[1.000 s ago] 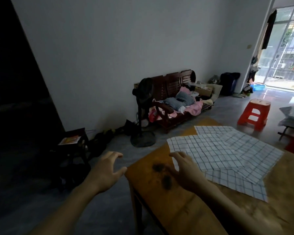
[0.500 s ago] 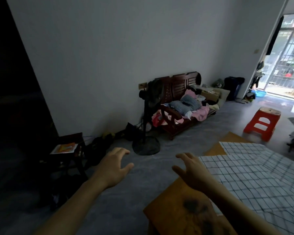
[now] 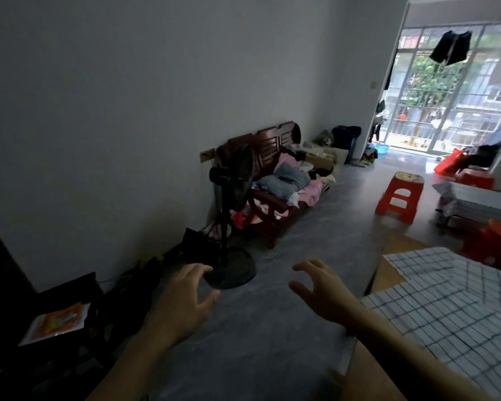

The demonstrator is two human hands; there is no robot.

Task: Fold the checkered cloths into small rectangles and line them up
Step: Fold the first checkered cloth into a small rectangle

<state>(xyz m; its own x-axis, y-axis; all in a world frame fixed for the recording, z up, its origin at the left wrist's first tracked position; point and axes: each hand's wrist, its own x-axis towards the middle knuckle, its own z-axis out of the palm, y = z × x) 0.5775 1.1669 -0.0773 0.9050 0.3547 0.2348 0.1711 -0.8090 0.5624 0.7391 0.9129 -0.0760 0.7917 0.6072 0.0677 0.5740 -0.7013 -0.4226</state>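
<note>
Both hands are out in front w/ nothing in them, above the grey floor (image 3: 272, 328) and not the table. Left hand (image 3: 185, 302) is palm-down, fingers loosely spread and relaxed, thumb out toward the right, in line w/ the round base of the standing fan (image 3: 232, 204). Right hand (image 3: 321, 293) is also palm-down and released, fingers slightly curved, spread, grasping nothing; its forearm crosses the near-left corner of the wooden table (image 3: 388, 273). The checkered cloths (image 3: 446, 308), white w/ dark grid lines, lie flat and unfolded on the table at lower right, overlapping each other; can't tell how many. Seen part of the spread runs long-axis from the near-left table edge up toward the far right, w/ one corner pointing away toward the red stool (image 3: 399, 198); right side is cut off by the frame, so full shape is unclear. Neither hand touches the cloths; right hand is just left of their nearest edge, left hand well apart. Beyond: wooden bench (image 3: 275, 140) vs. the wall piled w/ clothes, a small dark side table (image 3: 70, 290) at lower left w/ an orange packet (image 3: 55, 319) on it, bright balcony door (image 3: 446, 91) at far right.
</note>
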